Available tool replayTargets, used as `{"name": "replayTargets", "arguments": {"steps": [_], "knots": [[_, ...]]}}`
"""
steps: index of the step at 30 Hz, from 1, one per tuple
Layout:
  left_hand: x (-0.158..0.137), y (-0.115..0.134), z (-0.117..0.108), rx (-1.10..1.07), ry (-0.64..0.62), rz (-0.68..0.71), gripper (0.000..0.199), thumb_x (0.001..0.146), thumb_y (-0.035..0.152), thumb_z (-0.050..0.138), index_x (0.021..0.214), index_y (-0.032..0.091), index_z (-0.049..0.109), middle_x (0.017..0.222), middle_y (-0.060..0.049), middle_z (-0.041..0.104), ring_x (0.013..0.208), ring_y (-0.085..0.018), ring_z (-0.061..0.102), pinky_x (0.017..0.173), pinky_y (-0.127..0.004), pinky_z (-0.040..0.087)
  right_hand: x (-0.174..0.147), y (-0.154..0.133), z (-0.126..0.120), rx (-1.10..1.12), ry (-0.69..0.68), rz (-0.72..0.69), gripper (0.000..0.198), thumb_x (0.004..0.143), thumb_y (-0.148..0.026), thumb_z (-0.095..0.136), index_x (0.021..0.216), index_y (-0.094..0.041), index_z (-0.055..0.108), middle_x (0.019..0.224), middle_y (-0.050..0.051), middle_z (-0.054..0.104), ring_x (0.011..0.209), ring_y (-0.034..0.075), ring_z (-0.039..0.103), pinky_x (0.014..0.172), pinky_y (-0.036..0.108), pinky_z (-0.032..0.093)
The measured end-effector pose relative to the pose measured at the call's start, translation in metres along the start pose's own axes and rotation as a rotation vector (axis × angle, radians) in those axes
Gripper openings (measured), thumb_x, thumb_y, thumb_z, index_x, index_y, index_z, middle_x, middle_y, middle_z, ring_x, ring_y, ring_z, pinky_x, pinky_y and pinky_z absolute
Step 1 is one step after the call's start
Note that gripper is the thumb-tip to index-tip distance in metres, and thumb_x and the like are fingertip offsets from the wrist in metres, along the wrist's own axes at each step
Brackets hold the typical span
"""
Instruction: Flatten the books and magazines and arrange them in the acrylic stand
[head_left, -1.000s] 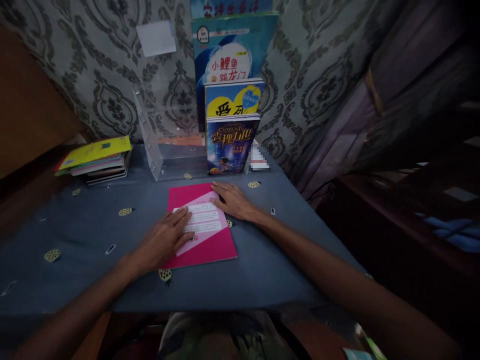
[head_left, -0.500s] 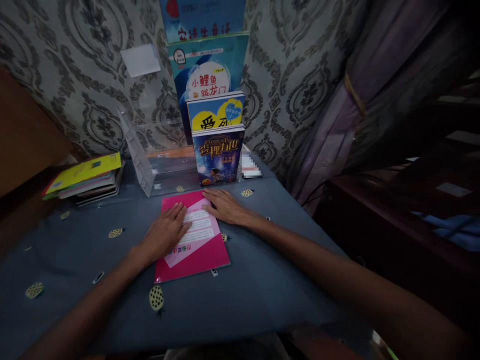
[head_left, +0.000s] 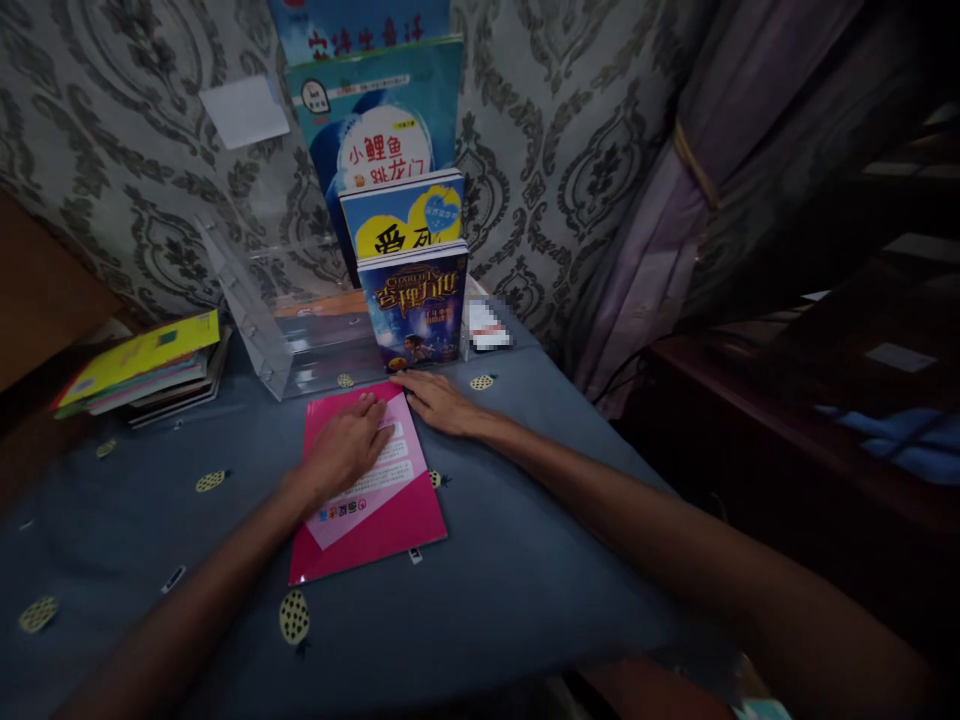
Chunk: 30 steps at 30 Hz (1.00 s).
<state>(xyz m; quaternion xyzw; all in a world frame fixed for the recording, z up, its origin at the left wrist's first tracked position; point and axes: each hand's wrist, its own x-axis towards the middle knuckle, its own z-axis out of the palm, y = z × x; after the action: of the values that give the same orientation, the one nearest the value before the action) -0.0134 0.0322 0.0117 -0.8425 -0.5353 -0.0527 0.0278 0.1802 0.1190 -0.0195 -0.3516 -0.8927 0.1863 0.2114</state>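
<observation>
A pink book (head_left: 390,525) lies flat on the table, its printed pale panel facing up. My left hand (head_left: 346,447) rests flat on the book's upper half with the fingers stretched out, covering part of the text. At the book's top right corner, my right hand (head_left: 439,402) lies with extended fingers, the fingertips touching the corner and the palm on the cloth. Just beyond stands a clear acrylic rack (head_left: 259,335). On its right side several books stand in tiers, the front one a dark blue book (head_left: 416,315) with gold lettering.
A stack of books (head_left: 146,365) with a yellow one on top lies at the left. A blue cloth (head_left: 517,600) with pineapple prints covers the table. A white card (head_left: 244,110) is on the patterned wall. A tied curtain (head_left: 694,170) hangs at the right.
My left hand has slid up and slightly right across the pink book. My right hand has shifted toward the corner, more off the cover. The whole view has moved a little.
</observation>
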Motion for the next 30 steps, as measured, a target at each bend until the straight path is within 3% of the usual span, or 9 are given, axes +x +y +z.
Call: {"name": "replayTargets", "arguments": {"steps": [4, 9, 12, 16, 21, 30], "knots": [[-0.002, 0.001, -0.003, -0.036, 0.04, 0.017, 0.045, 0.105, 0.041, 0.03, 0.126, 0.014, 0.059, 0.135, -0.019, 0.063, 0.129, -0.032, 0.058, 0.106, -0.049, 0.047, 0.003, -0.003, -0.003, -0.028, 0.017, 0.008, 0.042, 0.098, -0.018, 0.042, 0.137, -0.014, 0.058, 0.141, 0.013, 0.061, 0.132, 0.026, 0.052, 0.112, 0.046, 0.04], [-0.005, 0.018, -0.015, -0.059, 0.011, -0.036, 0.047, 0.105, 0.052, 0.031, 0.109, 0.015, 0.061, 0.104, -0.015, 0.072, 0.095, -0.029, 0.07, 0.083, -0.042, 0.054, -0.005, -0.01, -0.009, 0.062, 0.142, 0.08, 0.031, 0.1, -0.019, 0.042, 0.12, -0.016, 0.066, 0.121, 0.011, 0.071, 0.114, 0.024, 0.061, 0.104, 0.04, 0.044], [-0.009, 0.038, -0.024, 0.025, -0.054, -0.067, 0.05, 0.1, 0.058, 0.044, 0.11, 0.012, 0.06, 0.11, -0.019, 0.071, 0.101, -0.032, 0.069, 0.082, -0.042, 0.055, -0.015, -0.013, -0.012, 0.179, 0.165, 0.131, 0.03, 0.1, -0.019, 0.042, 0.116, -0.016, 0.067, 0.1, 0.007, 0.075, 0.099, 0.021, 0.067, 0.092, 0.035, 0.048], [-0.013, 0.058, -0.034, 0.147, -0.153, -0.117, 0.044, 0.098, 0.046, 0.056, 0.118, 0.007, 0.058, 0.123, -0.023, 0.066, 0.117, -0.035, 0.064, 0.09, -0.043, 0.054, -0.031, -0.015, -0.016, 0.318, 0.185, 0.128, 0.029, 0.1, -0.018, 0.043, 0.114, -0.017, 0.069, 0.079, 0.002, 0.072, 0.082, 0.018, 0.068, 0.083, 0.031, 0.047], [-0.011, 0.063, -0.041, 0.185, -0.242, -0.163, 0.028, 0.102, 0.029, 0.048, 0.115, 0.007, 0.061, 0.115, -0.02, 0.069, 0.111, -0.032, 0.067, 0.085, -0.039, 0.056, -0.043, -0.017, -0.018, 0.401, 0.221, 0.132, 0.027, 0.101, -0.022, 0.045, 0.111, -0.018, 0.07, 0.07, -0.001, 0.069, 0.072, 0.016, 0.066, 0.077, 0.029, 0.047], [-0.008, 0.058, -0.044, 0.22, -0.232, -0.132, 0.034, 0.104, 0.026, 0.036, 0.1, 0.012, 0.067, 0.089, -0.015, 0.074, 0.081, -0.029, 0.074, 0.064, -0.035, 0.052, -0.043, -0.016, -0.017, 0.403, 0.383, 0.124, 0.028, 0.101, -0.028, 0.044, 0.109, -0.018, 0.069, 0.072, 0.0, 0.07, 0.072, 0.017, 0.065, 0.074, 0.029, 0.047]]}}
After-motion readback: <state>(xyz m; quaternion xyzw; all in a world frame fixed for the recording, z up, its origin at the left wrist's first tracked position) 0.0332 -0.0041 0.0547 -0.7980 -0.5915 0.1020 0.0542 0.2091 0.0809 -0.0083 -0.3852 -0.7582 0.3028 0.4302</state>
